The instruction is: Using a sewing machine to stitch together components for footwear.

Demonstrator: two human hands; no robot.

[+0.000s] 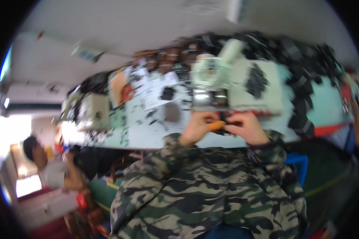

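Note:
Both of my hands meet at the table's near edge, close in front of my body. My left hand (pixel 196 127) is closed, with a small orange object (pixel 216 126) at its fingertips; blur hides what kind of thing it is. My right hand (pixel 248 126), fingers pinched, grips a small dark piece (pixel 222 116) that sits between the two hands. Just beyond them is the base of a pale green machine (pixel 210 73) with a round front and a shiny dark part below.
Dark pieces in a heap (pixel 251 42) line the table's far side. A pale panel (pixel 263 85) bears a stack of black pieces (pixel 256 81). Papers (pixel 157 93) and black scraps lie leftward, near a beige machine (pixel 94 112). Another person (pixel 54 167) sits at far left.

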